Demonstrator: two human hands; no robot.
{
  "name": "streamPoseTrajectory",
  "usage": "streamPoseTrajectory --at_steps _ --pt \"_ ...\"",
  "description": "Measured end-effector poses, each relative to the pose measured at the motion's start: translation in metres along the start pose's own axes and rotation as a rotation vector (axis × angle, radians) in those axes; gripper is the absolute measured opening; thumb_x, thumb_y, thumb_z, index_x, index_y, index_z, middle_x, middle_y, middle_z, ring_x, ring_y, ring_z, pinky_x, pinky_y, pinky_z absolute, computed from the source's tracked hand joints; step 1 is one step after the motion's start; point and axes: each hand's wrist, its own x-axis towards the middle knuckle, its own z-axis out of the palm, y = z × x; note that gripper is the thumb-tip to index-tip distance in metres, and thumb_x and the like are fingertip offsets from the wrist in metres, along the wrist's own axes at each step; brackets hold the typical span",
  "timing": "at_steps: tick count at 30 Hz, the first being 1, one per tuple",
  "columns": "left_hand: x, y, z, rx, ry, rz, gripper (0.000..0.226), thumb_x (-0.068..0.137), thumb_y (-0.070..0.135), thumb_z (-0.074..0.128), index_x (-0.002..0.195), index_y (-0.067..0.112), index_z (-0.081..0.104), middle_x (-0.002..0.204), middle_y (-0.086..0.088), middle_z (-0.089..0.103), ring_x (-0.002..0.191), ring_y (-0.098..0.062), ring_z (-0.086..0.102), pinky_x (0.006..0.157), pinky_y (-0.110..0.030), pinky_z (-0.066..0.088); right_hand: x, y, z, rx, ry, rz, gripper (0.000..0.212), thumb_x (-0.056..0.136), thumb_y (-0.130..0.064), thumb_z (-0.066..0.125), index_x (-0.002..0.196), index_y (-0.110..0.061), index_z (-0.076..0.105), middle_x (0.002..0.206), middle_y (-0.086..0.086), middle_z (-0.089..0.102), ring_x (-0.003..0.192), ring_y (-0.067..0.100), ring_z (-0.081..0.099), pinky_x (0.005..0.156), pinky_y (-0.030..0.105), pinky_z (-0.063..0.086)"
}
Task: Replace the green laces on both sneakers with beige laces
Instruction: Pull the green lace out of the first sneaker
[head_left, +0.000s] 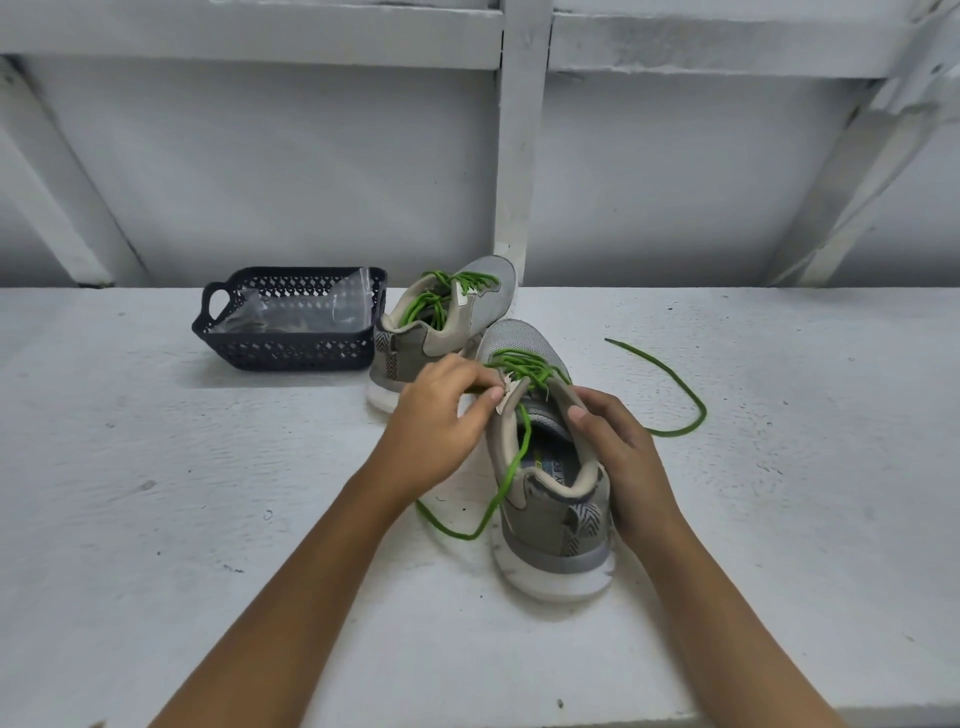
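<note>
Desk (156, 493), white, runs to a white framed wall (260, 182). Mid-desk sits the near sneaker (550, 499): left grip (441, 415) pinches its green lace (514, 358), right grip (618, 447) holds its collar. Behind-left of it stand the second sneaker (447, 317) and dark basket (291, 353); open desk lies to its right.

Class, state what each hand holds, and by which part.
The left hand pinches the green lace at the top eyelets of the near grey mesh sneaker; right hand holds that sneaker by its right collar side.

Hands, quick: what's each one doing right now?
Left hand: pinching the green lace at the near sneaker's top eyelet.
Right hand: gripping that sneaker's collar.
</note>
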Motion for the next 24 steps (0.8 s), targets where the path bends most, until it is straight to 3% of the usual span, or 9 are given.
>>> streamPoseTrajectory --at_steps 2,4,6,8,11,15,19,21,24 --pt "0.002 0.001 -0.002 -0.053 0.091 -0.042 0.006 0.092 0.022 0.054 0.088 0.024 0.058 0.087 0.013 0.054 0.090 -0.014 0.055 0.083 -0.025 0.044 0.000 0.000 -0.001 -0.006 0.000 0.002 0.039 0.074 -0.032 0.060 0.109 -0.014 0.065 0.109 0.002 0.068 0.107 0.019 0.062 0.091 0.031 0.049" --pt "0.004 0.000 -0.009 -0.186 0.299 -0.155 0.007 0.095 0.013 0.053 0.091 0.018 0.056 0.087 0.003 0.057 0.081 -0.010 0.054 0.074 -0.012 0.042 0.000 0.001 -0.001 -0.007 -0.001 0.006 0.039 0.074 -0.032 0.060 0.109 -0.014 0.065 0.109 0.003 0.068 0.108 0.020 0.062 0.094 0.034 0.048" --pt "0.004 -0.003 -0.015 -0.296 0.533 -0.280 0.006 0.096 0.013 0.050 0.094 0.014 0.055 0.089 -0.004 0.058 0.077 -0.008 0.052 0.072 -0.013 0.041 0.000 0.001 -0.001 -0.005 0.000 0.006 0.039 0.075 -0.031 0.060 0.109 -0.013 0.065 0.110 0.004 0.068 0.108 0.021 0.061 0.096 0.036 0.048" --pt "0.000 -0.008 -0.016 -0.312 0.654 -0.352 0.006 0.097 0.014 0.049 0.096 0.014 0.054 0.094 -0.006 0.057 0.082 -0.010 0.052 0.076 -0.017 0.041 0.000 0.001 -0.001 -0.010 0.001 0.003 0.039 0.075 -0.031 0.060 0.109 -0.013 0.065 0.109 0.004 0.068 0.108 0.022 0.062 0.096 0.036 0.047" --pt "-0.005 -0.008 -0.013 -0.143 0.652 -0.186 0.017 0.092 0.012 0.050 0.106 0.009 0.058 0.105 -0.009 0.053 0.096 -0.016 0.051 0.086 -0.016 0.040 0.000 0.000 -0.001 -0.005 -0.001 0.004 0.039 0.075 -0.031 0.060 0.108 -0.013 0.065 0.107 0.003 0.069 0.105 0.019 0.063 0.093 0.033 0.048" --pt "-0.006 -0.008 0.000 0.205 0.404 0.187 0.022 0.088 0.022 0.055 0.100 0.012 0.070 0.106 -0.006 0.060 0.104 -0.019 0.052 0.093 -0.040 0.040 0.000 0.000 0.000 0.001 0.004 0.001 0.040 0.074 -0.031 0.059 0.109 -0.012 0.065 0.109 0.004 0.068 0.105 0.018 0.062 0.091 0.030 0.049" --pt "-0.008 -0.007 0.012 0.106 0.151 0.146 0.024 0.090 0.031 0.048 0.093 0.018 0.068 0.091 0.010 0.063 0.090 -0.010 0.058 0.087 -0.054 0.043 0.000 0.000 0.000 0.014 -0.008 -0.006 0.039 0.074 -0.030 0.059 0.109 -0.012 0.064 0.107 0.002 0.068 0.101 0.014 0.063 0.083 0.023 0.049" --pt "-0.007 -0.007 0.011 0.067 0.170 0.118 0.020 0.091 0.027 0.048 0.090 0.017 0.065 0.086 0.014 0.059 0.082 -0.010 0.057 0.081 -0.046 0.048 0.000 -0.001 0.000 0.009 -0.013 -0.010 0.040 0.074 -0.030 0.059 0.109 -0.012 0.064 0.107 0.001 0.068 0.101 0.013 0.063 0.083 0.022 0.049" --pt "-0.003 -0.006 0.000 -0.094 0.368 -0.074 0.007 0.094 0.014 0.053 0.090 0.017 0.059 0.085 0.005 0.059 0.079 -0.010 0.056 0.073 -0.015 0.045 0.000 -0.002 0.000 -0.003 -0.018 -0.020 0.040 0.074 -0.031 0.059 0.109 -0.012 0.064 0.107 0.000 0.068 0.100 0.009 0.062 0.084 0.019 0.048"
